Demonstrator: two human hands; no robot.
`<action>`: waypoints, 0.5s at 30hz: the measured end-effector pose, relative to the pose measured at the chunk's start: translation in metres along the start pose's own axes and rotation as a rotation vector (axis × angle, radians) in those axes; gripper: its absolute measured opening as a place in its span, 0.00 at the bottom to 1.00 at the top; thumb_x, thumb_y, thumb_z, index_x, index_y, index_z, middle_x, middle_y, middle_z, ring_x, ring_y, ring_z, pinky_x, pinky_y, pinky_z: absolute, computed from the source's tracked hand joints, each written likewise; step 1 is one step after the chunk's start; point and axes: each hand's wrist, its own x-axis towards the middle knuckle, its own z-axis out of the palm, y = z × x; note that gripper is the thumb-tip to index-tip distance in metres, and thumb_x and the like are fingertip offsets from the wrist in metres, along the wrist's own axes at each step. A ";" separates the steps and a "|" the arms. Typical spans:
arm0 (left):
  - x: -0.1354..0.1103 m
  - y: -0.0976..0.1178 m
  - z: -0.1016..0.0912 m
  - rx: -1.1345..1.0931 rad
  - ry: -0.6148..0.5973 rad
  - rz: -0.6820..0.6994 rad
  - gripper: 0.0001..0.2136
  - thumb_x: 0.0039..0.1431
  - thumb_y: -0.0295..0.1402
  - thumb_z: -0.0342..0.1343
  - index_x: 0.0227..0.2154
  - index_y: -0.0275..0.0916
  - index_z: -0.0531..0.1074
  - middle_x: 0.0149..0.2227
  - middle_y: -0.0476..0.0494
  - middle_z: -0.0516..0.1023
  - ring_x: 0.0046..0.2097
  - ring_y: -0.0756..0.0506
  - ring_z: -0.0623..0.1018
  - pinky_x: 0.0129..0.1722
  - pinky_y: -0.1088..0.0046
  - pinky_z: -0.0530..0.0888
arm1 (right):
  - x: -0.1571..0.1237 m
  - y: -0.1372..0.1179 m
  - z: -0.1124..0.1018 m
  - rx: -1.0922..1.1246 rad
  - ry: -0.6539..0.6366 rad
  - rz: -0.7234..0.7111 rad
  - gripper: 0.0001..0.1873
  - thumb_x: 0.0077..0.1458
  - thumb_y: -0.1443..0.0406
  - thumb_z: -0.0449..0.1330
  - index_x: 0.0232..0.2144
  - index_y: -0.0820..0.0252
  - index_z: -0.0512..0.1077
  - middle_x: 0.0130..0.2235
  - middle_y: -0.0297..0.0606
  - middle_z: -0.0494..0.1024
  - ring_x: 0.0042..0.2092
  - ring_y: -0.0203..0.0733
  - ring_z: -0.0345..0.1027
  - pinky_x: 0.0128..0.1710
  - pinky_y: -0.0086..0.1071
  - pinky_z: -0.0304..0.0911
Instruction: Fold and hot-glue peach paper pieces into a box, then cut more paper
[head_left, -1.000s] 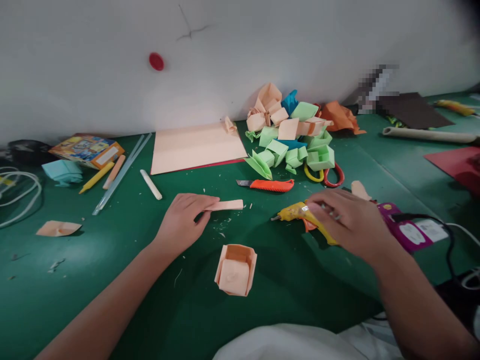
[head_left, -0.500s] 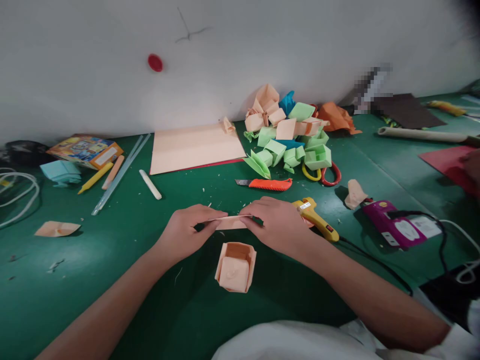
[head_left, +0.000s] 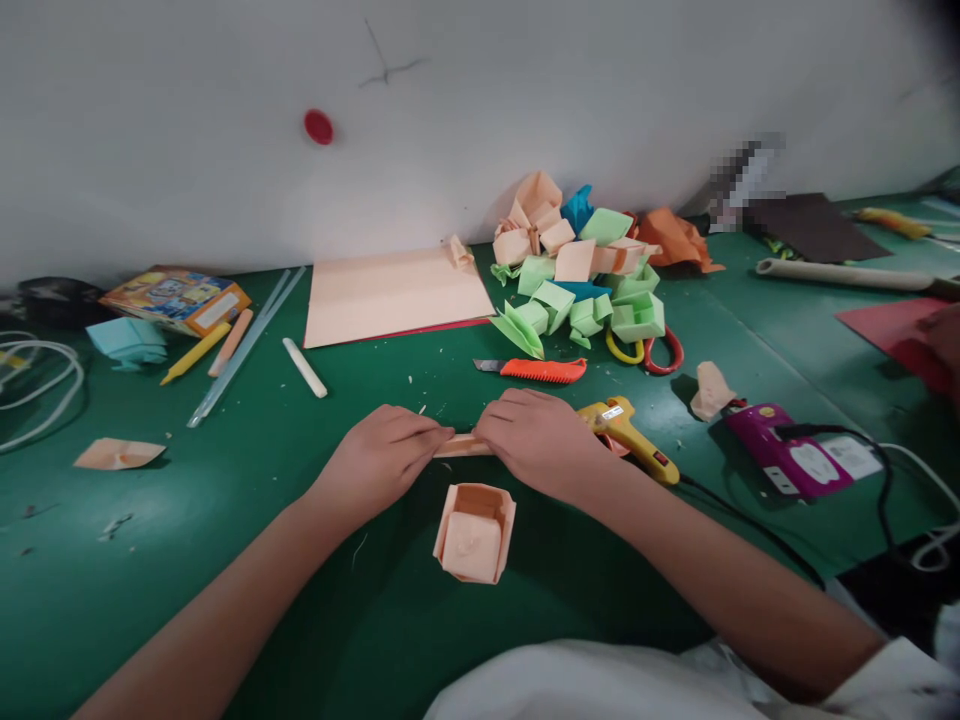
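Observation:
My left hand (head_left: 379, 462) and my right hand (head_left: 534, 440) press together on a narrow peach paper strip (head_left: 461, 447) lying on the green table (head_left: 225, 520). Both hands have their fingers curled down onto the strip, and only a short middle piece of it shows between them. Just in front of the hands sits a small folded peach paper box (head_left: 474, 532), open side up. A yellow glue gun (head_left: 626, 430) lies right beside my right hand, untouched.
An orange utility knife (head_left: 541, 370) lies behind the hands. Further back are a peach sheet (head_left: 394, 290), a heap of folded paper pieces (head_left: 585, 270) and scissors (head_left: 652, 350). A purple glue gun (head_left: 780, 455) with cable is at the right. Pens, sticks and a booklet (head_left: 176, 298) lie left.
My right hand left the yellow glue gun and came to the strip. Both hands have since drawn closer together and pressed the strip flat on the table.

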 end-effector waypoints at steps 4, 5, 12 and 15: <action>-0.003 0.003 -0.004 0.002 -0.081 0.080 0.10 0.71 0.29 0.53 0.47 0.39 0.79 0.45 0.42 0.85 0.44 0.44 0.82 0.46 0.64 0.75 | -0.004 0.000 0.005 0.011 -0.006 -0.060 0.12 0.66 0.75 0.55 0.40 0.61 0.77 0.43 0.41 0.80 0.43 0.45 0.66 0.43 0.37 0.59; -0.002 0.004 -0.005 0.011 -0.103 0.102 0.10 0.71 0.31 0.54 0.47 0.38 0.79 0.45 0.42 0.85 0.45 0.43 0.82 0.46 0.63 0.75 | -0.005 0.000 0.006 0.009 -0.014 -0.072 0.12 0.66 0.75 0.55 0.40 0.61 0.78 0.44 0.42 0.80 0.43 0.45 0.66 0.44 0.37 0.59; -0.002 0.006 -0.004 0.105 -0.125 0.190 0.09 0.71 0.27 0.52 0.44 0.35 0.78 0.43 0.42 0.85 0.43 0.44 0.81 0.44 0.65 0.74 | -0.013 -0.006 0.002 0.047 -0.089 -0.136 0.09 0.67 0.69 0.58 0.44 0.63 0.79 0.41 0.43 0.80 0.45 0.48 0.68 0.46 0.41 0.60; -0.005 0.003 -0.002 0.123 -0.104 0.213 0.09 0.70 0.25 0.53 0.45 0.33 0.78 0.43 0.40 0.84 0.44 0.42 0.80 0.45 0.63 0.74 | -0.014 -0.006 -0.001 0.067 -0.094 -0.110 0.10 0.66 0.66 0.61 0.47 0.63 0.78 0.44 0.43 0.80 0.47 0.50 0.68 0.47 0.42 0.60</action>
